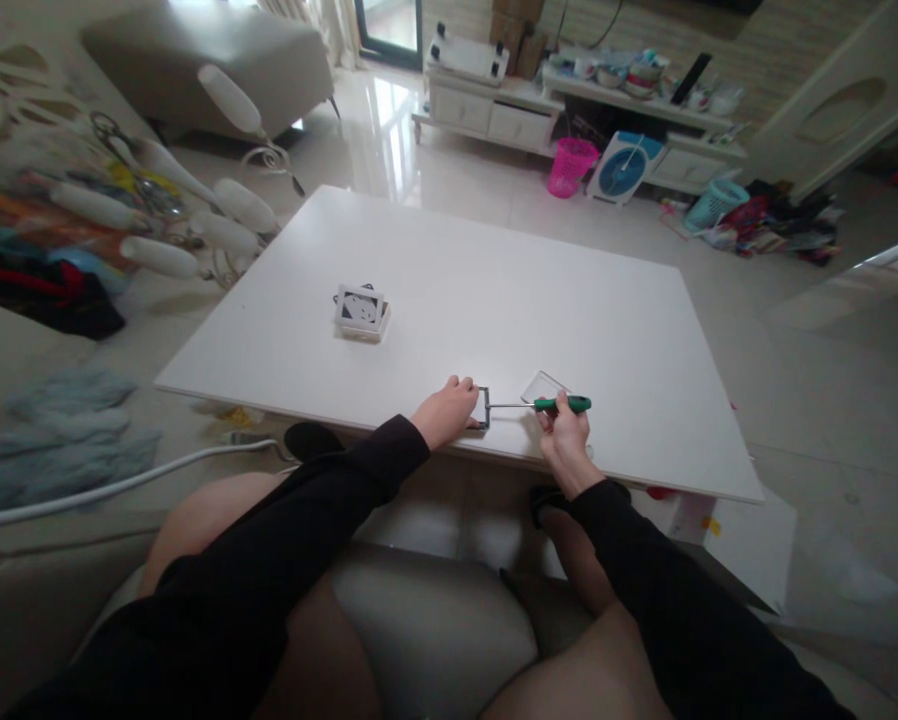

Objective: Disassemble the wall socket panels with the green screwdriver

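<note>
Near the front edge of the white table, my left hand grips a small socket plate with a dark frame, covering most of it. My right hand is closed around the green handle of a screwdriver. Its metal shaft points left, and the tip meets the right side of the frame. A flat rectangular cover frame lies just behind my right hand, partly hidden by it. Farther back on the left sits a stack of wall socket parts in white and dark grey.
The white table spans the middle of the view, its front edge close to my knees. A floor lamp with white shades stands by its left side. Beyond it are a pink basket, a blue fan and a low cabinet.
</note>
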`<state>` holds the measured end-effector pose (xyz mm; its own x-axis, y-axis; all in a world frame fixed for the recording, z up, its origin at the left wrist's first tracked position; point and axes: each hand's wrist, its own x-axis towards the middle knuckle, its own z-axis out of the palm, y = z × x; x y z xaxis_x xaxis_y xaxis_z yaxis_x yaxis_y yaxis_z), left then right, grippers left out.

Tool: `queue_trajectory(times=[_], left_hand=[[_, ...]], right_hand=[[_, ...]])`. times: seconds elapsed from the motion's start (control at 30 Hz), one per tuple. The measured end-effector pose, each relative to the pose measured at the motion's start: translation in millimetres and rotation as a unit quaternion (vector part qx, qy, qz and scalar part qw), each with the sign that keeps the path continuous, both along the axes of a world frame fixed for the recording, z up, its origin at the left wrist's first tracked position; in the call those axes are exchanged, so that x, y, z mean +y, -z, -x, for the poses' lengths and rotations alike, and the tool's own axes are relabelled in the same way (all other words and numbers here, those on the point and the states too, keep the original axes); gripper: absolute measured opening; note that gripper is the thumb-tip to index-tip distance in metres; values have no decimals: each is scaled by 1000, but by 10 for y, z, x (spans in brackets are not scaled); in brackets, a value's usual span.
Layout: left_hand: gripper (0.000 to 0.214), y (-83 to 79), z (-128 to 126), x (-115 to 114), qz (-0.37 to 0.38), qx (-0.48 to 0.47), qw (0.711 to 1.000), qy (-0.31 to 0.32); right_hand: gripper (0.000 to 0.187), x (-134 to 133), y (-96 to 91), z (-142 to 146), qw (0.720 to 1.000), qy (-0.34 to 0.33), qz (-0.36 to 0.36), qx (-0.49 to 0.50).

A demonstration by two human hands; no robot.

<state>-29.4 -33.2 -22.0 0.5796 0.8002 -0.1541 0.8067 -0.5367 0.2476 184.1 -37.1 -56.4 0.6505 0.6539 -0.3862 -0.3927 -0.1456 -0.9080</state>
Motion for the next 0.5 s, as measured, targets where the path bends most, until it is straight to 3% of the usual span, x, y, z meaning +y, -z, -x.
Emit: queue_trajectory(times=[0.07,0.17,0.27,0.37,0.43,0.5], left_hand=[[41,-26,-6,-5,3,2,1000,3],[40,-53,-14,-16,8,1,1000,-2],[42,-62,-24,-31,12,0,1000,-12],[43,-61,-33,-38,10,1,1000,-17],[43,-60,-36,-36,9,2,1000,-15],[44,-62,-37,-32,9,3,1000,-14]], right_hand=[[54,-1,-57,16,999,-5,-14,-32],[50,-59,-238,112,984,-62,-97,-138],[41,-169,-448,267,939,-154,-152,-266],[38,-233,-558,384,901,-221,-172,-332],[38,-210,-550,401,899,-226,-175,-331],[39,-145,-495,367,915,-202,-170,-305]])
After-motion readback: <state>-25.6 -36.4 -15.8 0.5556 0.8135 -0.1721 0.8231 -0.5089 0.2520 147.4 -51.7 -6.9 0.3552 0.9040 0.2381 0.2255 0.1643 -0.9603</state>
